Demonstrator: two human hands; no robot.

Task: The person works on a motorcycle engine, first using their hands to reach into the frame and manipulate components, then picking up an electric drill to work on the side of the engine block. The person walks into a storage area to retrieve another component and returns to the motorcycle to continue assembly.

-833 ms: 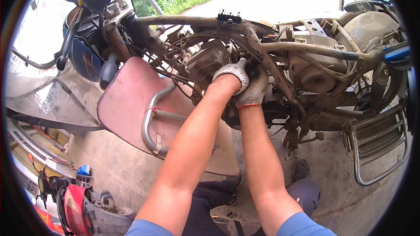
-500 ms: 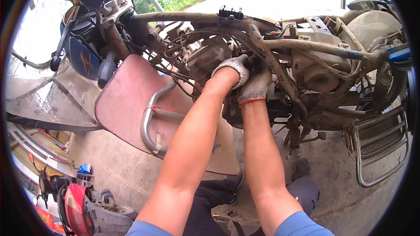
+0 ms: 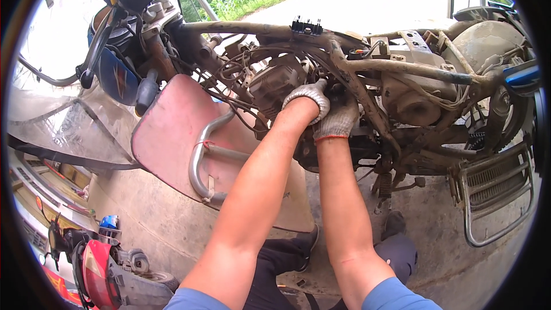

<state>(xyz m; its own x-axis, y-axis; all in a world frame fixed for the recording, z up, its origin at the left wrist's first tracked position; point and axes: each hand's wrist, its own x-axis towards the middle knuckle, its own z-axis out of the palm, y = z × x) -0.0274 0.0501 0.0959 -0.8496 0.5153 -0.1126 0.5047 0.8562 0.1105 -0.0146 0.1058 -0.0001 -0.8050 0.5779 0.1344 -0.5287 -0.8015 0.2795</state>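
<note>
Few such things show. On the far left, the dark blue fuel tank (image 3: 117,74) of the stripped motorcycle carries a decal (image 3: 120,77), a slanted streak in white and red on its side. At the near left, a small blue container (image 3: 109,221) stands on the concrete beside a red machine (image 3: 94,270). No signs or screens appear.
</note>
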